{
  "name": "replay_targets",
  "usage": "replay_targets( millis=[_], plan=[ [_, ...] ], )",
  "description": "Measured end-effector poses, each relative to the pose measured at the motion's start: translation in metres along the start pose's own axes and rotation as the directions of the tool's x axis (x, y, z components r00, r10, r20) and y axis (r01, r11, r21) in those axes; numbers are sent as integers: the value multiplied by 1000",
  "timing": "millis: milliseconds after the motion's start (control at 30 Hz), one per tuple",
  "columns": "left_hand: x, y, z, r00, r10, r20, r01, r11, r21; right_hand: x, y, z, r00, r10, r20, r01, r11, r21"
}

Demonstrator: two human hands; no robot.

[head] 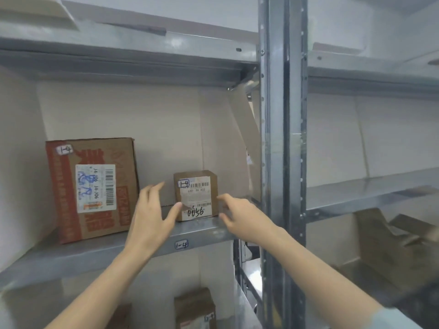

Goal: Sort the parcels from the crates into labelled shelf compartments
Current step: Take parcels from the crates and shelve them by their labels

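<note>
A small brown parcel (196, 195) with a white shipping label and a "1-4" tag stands on the metal shelf (95, 252), whose front edge carries a "1-4" label (182, 245). My left hand (152, 214) is spread just left of the parcel, its thumb tip at the parcel's lower left corner. Just right of the parcel is my right hand (240, 217), fingers loosely bent, fingertips near its right side. Neither hand grips it. A bigger brown and red parcel (92, 188), also tagged "1-4", stands at the shelf's left.
A steel upright (282, 138) bounds the compartment on the right. Another brown parcel (194, 309) sits on the shelf below. Cardboard lines the back and sides. The right bay holds folded cardboard (392, 241) on its lower shelf.
</note>
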State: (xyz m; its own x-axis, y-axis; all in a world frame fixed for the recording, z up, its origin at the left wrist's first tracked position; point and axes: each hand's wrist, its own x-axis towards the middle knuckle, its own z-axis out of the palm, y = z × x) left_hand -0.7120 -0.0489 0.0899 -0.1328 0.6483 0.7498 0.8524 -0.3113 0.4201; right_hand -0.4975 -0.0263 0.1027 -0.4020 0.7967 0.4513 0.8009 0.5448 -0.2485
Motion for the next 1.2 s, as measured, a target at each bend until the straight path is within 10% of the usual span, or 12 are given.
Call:
replay_targets(
  millis=[233,433,700,933,1200],
  plan=[
    [-10,58,-12,967,254,21,-247,954,-166,-53,-20,-32,998,41,-38,-46,992,-121],
    [-36,153,30,838,442,319,-322,874,-365,-164,-2,-95,942,298,-156,-332,900,-283],
    [-147,310,65,501,682,533,-398,728,-558,-356,15,-172,614,747,-255,-766,486,-420],
    [-239,424,89,171,809,563,-510,561,-652,-507,27,-218,335,893,-300,-844,143,-518],
    [-311,530,153,79,798,597,-541,537,-647,-609,95,-261,237,909,-343,-886,58,-460]
  ],
)
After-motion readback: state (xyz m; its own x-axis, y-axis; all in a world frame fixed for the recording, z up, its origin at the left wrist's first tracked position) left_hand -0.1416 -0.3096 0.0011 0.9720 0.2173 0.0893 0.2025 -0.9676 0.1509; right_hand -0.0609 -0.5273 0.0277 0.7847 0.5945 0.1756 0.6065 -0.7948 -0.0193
